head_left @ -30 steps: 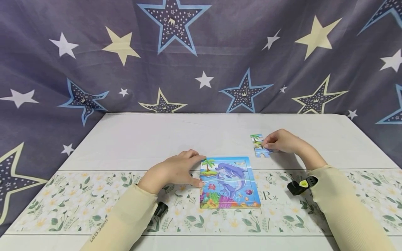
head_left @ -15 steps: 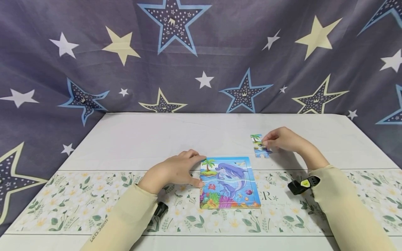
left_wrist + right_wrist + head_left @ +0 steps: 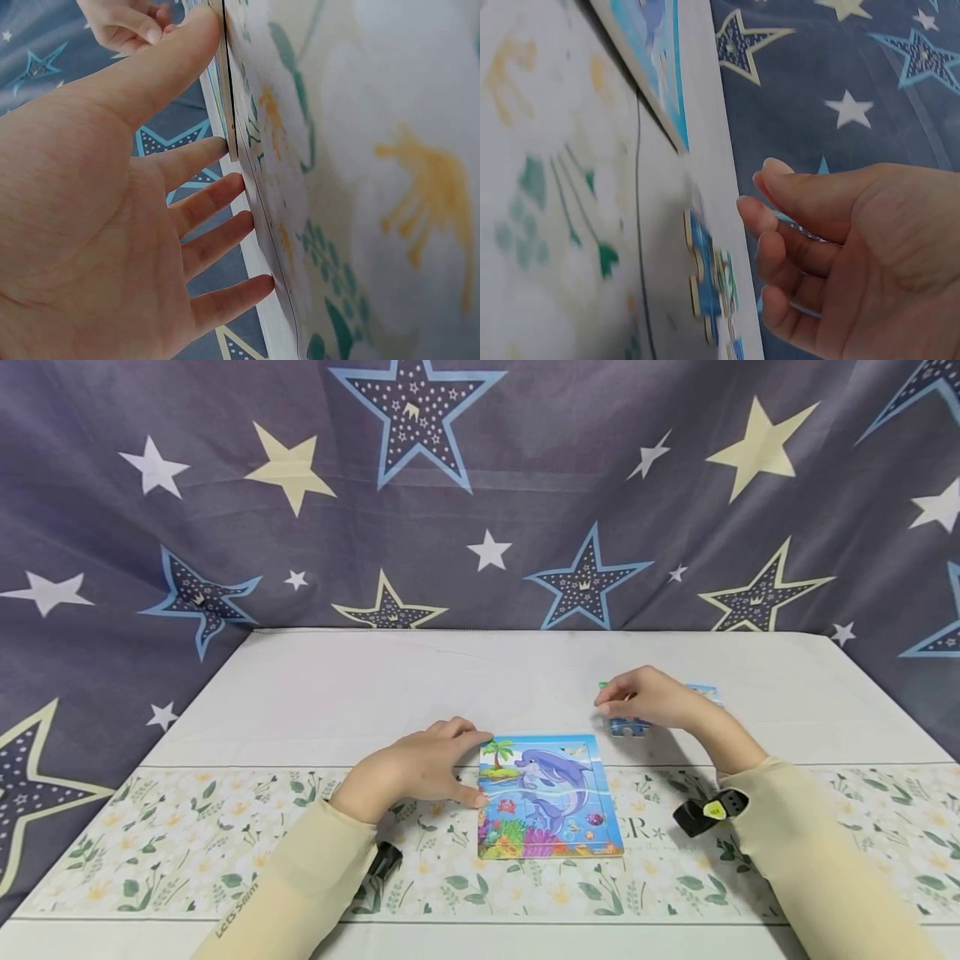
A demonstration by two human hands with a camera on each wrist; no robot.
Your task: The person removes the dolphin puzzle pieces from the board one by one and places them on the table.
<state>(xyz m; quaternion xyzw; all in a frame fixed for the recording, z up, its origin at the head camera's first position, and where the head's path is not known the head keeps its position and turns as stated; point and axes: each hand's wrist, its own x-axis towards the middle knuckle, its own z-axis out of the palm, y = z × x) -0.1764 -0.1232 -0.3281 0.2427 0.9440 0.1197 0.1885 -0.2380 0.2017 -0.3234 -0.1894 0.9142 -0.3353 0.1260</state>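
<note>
A square dolphin picture puzzle (image 3: 551,797) lies flat near the middle of the table. My left hand (image 3: 416,772) rests at its left side, thumb and index finger touching the edge. The fingers of that left hand (image 3: 112,195) look spread and straight in the left wrist view. Beyond the puzzle's far right corner, my right hand (image 3: 652,697) hovers over loose jigsaw pieces (image 3: 628,727), hiding most of them. In the right wrist view, the right hand's (image 3: 840,247) fingers bend loosely with nothing visible between them. Interlocking jigsaw pieces (image 3: 703,274) lie below the fingertips.
Another blue jigsaw piece (image 3: 705,692) shows behind the right wrist. A white cloth with a flowered band (image 3: 247,835) covers the table (image 3: 390,685). At the back hangs a dark star-patterned curtain (image 3: 315,552). Both wrists carry a small black camera (image 3: 708,810).
My right hand has moved left across the loose pieces, covering them more. A blue piece shows behind its wrist now. The left hand and the dolphin puzzle have stayed put.
</note>
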